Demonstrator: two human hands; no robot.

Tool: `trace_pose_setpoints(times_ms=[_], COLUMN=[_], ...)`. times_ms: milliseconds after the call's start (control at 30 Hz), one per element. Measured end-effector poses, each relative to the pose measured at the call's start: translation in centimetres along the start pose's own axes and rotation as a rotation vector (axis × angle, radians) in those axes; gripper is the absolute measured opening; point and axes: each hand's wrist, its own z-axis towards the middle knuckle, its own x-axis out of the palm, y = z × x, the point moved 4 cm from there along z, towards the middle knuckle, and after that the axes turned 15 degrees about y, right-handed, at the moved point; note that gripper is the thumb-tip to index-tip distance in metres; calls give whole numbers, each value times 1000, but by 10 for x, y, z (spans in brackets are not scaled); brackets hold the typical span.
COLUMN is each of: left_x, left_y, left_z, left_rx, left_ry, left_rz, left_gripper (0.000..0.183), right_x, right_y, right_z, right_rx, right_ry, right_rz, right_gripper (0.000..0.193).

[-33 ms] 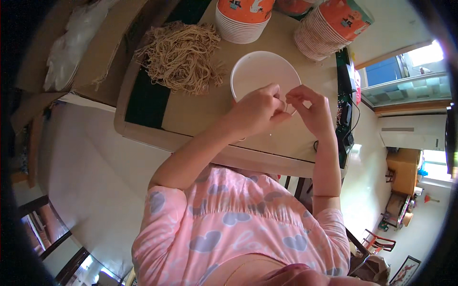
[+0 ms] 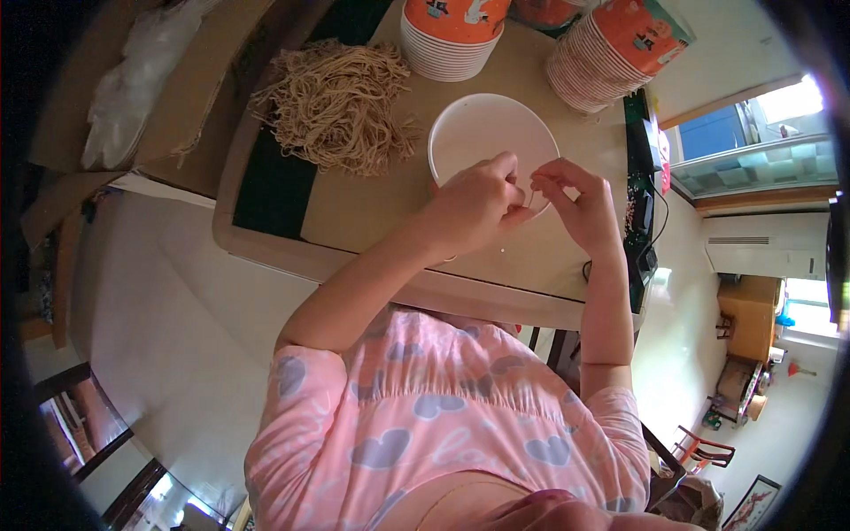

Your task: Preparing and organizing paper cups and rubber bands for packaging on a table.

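Note:
A white-lined paper bowl (image 2: 482,124) stands on the table with its open side up, a sliver of orange showing at its near left. My left hand (image 2: 478,205) is closed over the bowl's near edge, thumb against bent fingers. Beside it, my right hand (image 2: 580,202) pinches thumb and fingertips together by the bowl's right rim. A thin pale string (image 2: 531,198) shows between the two hands; its ends are hidden in the fingers. Under my left wrist a small loop of cord (image 2: 450,258) peeks out at the table edge.
A tangled heap of beige strings (image 2: 341,106) lies left of the bowl. Stacks of orange-printed paper bowls (image 2: 450,57) (image 2: 593,71) stand behind it. An opened cardboard box (image 2: 177,97) with clear plastic is at the far left. Black devices and a cable (image 2: 651,226) line the table's right edge.

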Motion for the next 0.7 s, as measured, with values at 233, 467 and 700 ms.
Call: trace_pose_setpoints(times_ms=[233, 467, 700], left_x=[-1, 0, 5], left_y=[-9, -15, 8], left_z=[-2, 11, 6], left_rx=[94, 14, 4], left_ry=[1, -10, -23], left_rz=[157, 572, -57], left_gripper=[14, 11, 14], right_x=[0, 11, 36], right_y=[-12, -16, -8], right_z=[0, -3, -13], right_rx=[-88, -110, -234], right_ry=[0, -112, -387], right_rz=[134, 166, 17], right_gripper=[6, 6, 5])
